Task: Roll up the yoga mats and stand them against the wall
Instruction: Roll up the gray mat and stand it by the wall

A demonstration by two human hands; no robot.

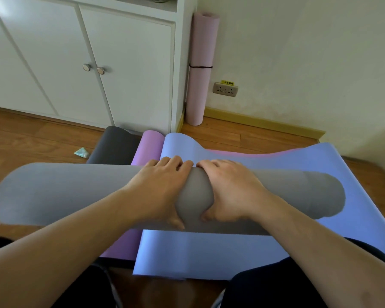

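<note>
A thick grey rolled yoga mat (65, 194) lies crosswise in front of me, over a flat blue mat (231, 252). My left hand (162, 187) and my right hand (229, 187) grip the roll side by side at its middle, fingers curled over the top and thumbs underneath. Beneath the blue mat lie a purple mat (148, 150) and a dark grey mat (113, 143), both unrolled on the wooden floor. A pink rolled mat (200, 70), tied with a black band, stands upright in the corner between the cabinet and the wall.
A white cabinet (129, 63) with two knobbed doors stands ahead on the left. A wall socket (225, 89) sits low on the cream wall beside the pink roll. A small pale-green tube (82, 152) lies on the floor near the dark grey mat. My dark-clad knees fill the bottom edge.
</note>
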